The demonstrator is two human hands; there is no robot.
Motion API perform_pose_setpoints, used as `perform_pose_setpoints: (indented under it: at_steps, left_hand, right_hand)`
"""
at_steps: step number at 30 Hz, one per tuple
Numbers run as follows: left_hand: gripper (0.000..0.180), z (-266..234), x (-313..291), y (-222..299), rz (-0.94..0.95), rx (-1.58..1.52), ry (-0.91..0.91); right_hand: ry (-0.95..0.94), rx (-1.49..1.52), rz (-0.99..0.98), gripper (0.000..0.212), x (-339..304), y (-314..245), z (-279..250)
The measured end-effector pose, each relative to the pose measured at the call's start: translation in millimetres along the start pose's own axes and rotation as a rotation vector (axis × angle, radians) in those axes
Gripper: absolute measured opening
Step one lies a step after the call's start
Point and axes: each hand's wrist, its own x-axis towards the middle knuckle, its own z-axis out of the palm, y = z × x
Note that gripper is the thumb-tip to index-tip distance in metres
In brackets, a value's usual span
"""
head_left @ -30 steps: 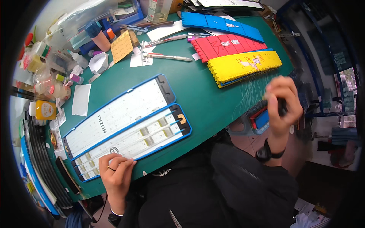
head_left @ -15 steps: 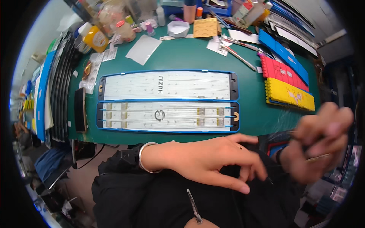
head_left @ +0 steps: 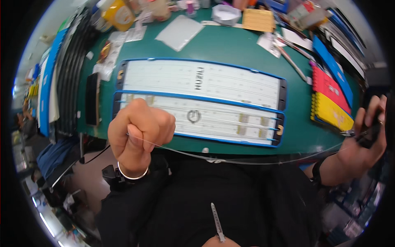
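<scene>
My left hand (head_left: 138,129) is raised in a fist over the left end of the opened box. Out of it comes a thin clear fishing line (head_left: 247,163), which sags across in front of the table edge toward my right hand (head_left: 364,142). A small whitish, knot-like bit (head_left: 216,161) shows near the line's middle. At the far right, my right hand has its fingers curled round a dark object with a silvery tip (head_left: 347,133); its kind is unclear. The long blue-edged box (head_left: 197,99) lies open, with white panels and thin lines wound in its near half.
A dark phone (head_left: 93,99) lies left of the box, beside a stack of black trays (head_left: 68,78). Yellow and red foam boards (head_left: 331,111) sit to the right. Pens, a clear bag (head_left: 180,33) and bottles (head_left: 117,15) line the back of the green table (head_left: 230,49).
My left hand has gone left and up, closing into a fist. My right hand, blurred earlier, has moved outward and slightly down. The line now stretches between them, and the view has shifted.
</scene>
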Motion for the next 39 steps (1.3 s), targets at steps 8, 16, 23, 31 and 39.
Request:
perform_pose_setpoints:
  at_steps: [8, 16, 23, 31, 39]
  left_hand:
    - [0.034, -97.1, -52.3, 2.3, -0.339, -0.397, 0.062]
    - [0.035, -133.4, -40.4, 5.8, -0.436, 0.373, 0.573]
    - [0.051, -144.4, -6.1, 17.2, -0.216, 1.38, 0.162]
    - [0.021, -138.2, 3.3, 28.2, -0.423, 1.298, -0.207]
    - [0.012, -136.6, -3.7, 12.4, -0.376, 1.351, -0.192]
  right_hand:
    - [-0.317, -0.111, 0.307, 0.016, -33.5, 98.1, 76.6]
    - [-0.542, -0.306, 0.424, 0.014, -18.6, 110.3, 108.7]
    - [-0.583, -0.489, 0.333, 0.007, -23.3, 111.5, 115.7]
    - [-0.705, -0.542, 0.183, 0.004, -23.9, 117.1, 120.6]
    - [-0.724, -0.522, 0.171, 0.004, -25.5, 115.3, 121.9]
